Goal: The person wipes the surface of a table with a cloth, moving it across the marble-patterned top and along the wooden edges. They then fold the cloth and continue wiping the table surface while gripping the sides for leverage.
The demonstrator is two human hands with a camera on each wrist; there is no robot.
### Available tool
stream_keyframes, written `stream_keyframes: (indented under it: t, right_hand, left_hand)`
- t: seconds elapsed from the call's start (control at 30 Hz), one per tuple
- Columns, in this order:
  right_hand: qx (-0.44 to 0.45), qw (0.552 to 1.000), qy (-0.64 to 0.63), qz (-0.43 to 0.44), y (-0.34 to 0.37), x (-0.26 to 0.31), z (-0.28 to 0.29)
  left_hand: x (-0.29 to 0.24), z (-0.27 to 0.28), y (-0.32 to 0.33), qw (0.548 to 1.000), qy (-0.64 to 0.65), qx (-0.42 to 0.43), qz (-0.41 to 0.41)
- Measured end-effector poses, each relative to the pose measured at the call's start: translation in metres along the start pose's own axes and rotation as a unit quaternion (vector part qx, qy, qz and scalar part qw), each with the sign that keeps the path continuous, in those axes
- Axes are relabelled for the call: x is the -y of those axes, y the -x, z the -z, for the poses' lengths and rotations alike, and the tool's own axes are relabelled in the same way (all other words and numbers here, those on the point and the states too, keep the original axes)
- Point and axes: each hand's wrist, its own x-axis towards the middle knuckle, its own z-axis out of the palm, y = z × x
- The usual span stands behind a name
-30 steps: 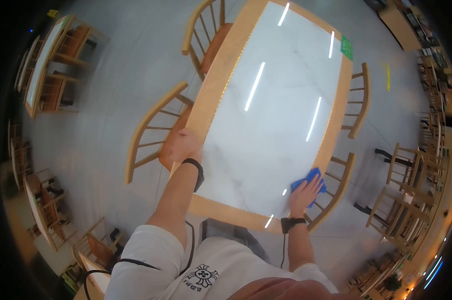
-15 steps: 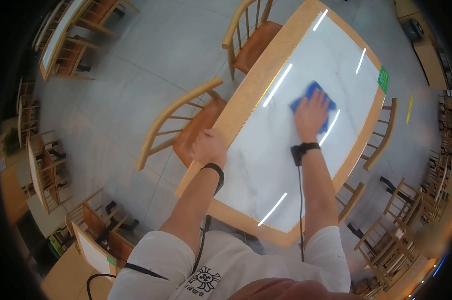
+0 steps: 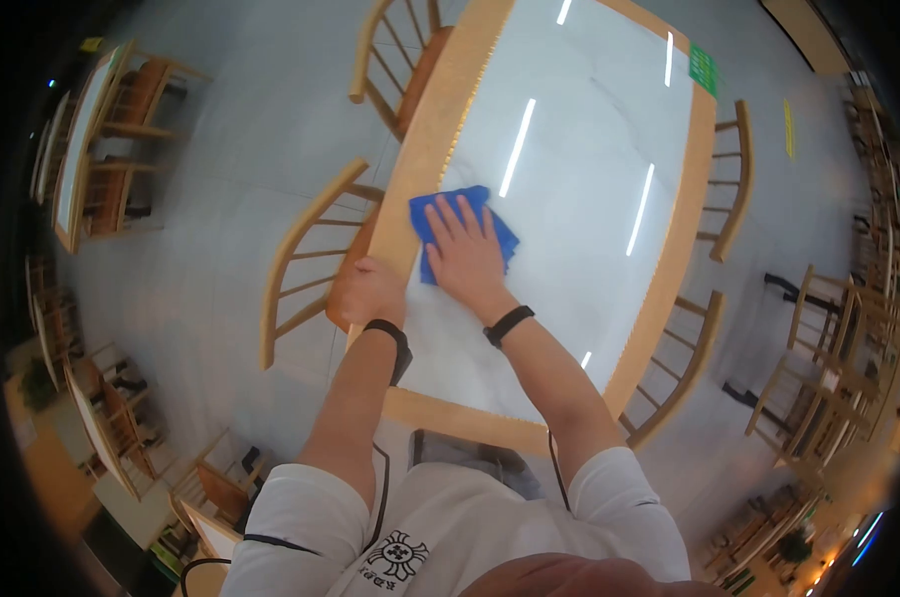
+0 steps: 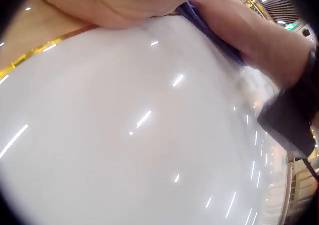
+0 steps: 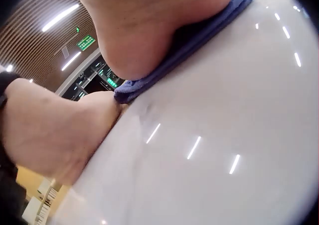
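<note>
A blue cloth [image 3: 432, 221] lies spread on the glossy white tabletop [image 3: 569, 199], its left corner over the wooden border. My right hand [image 3: 467, 257] presses flat on it, fingers straight and slightly spread. In the right wrist view the folded cloth edge [image 5: 184, 55] shows under the heel of that hand. Just left and nearer to me, my left hand [image 3: 373, 291] grips the table's wooden left edge [image 3: 402, 234], its fingertips hidden. The left wrist view has the heel of the left hand [image 4: 124, 3] on the border, close to the right forearm.
Wooden chairs stand along the table's left side [image 3: 311, 254] and right side [image 3: 684, 368]. A green label [image 3: 703, 68] is on the far right border. More tables [image 3: 87, 149] and chairs line both sides of the room.
My right hand has swept the cloth from the near right edge, up over the middle, then left and back to the left border. The left hand has stayed at the left edge.
</note>
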Motion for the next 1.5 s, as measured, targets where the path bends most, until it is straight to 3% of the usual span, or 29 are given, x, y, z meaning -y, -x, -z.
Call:
stream_keyframes:
  t: [0.27,0.3,0.37,0.47,0.6,0.77,1.03,1.27,1.5]
  right_hand:
    - [-0.060,0.960,0.100,-0.256,0.144,-0.102,0.056]
    - [-0.073,0.950,0.108,-0.284,0.168,-0.111,0.060]
    - [-0.095,0.936,0.130,-0.312,0.217,-0.122,0.064]
    - [-0.083,0.918,0.115,-0.371,0.287,-0.113,0.069]
    - [-0.070,0.896,0.083,-0.430,0.363,-0.066,0.066]
    - [-0.020,0.896,0.094,-0.434,0.445,-0.023,0.045]
    - [-0.023,0.904,0.133,-0.405,0.406,-0.057,0.060]
    - [-0.059,0.913,0.142,-0.378,0.273,-0.153,0.087]
    - [-0.107,0.911,0.183,-0.353,0.142,-0.249,0.094]
  left_hand:
    - [0.000,0.029,0.011,0.989,0.067,0.130,-0.018]
    - [0.002,0.017,0.015,0.992,0.112,0.053,-0.029]
    - [-0.002,0.032,0.022,0.985,0.132,0.107,-0.025]
    - [-0.007,0.042,0.025,0.980,0.133,0.145,-0.012]
    - [0.005,0.014,0.002,0.989,0.100,0.110,-0.021]
    - [-0.002,0.033,0.015,0.989,0.115,0.092,0.000]
    - [-0.007,0.048,0.017,0.991,0.066,0.118,0.023]
    - [-0.004,0.027,0.012,0.996,0.078,0.044,0.005]
    - [-0.005,0.013,0.008,1.000,0.012,-0.014,0.001]
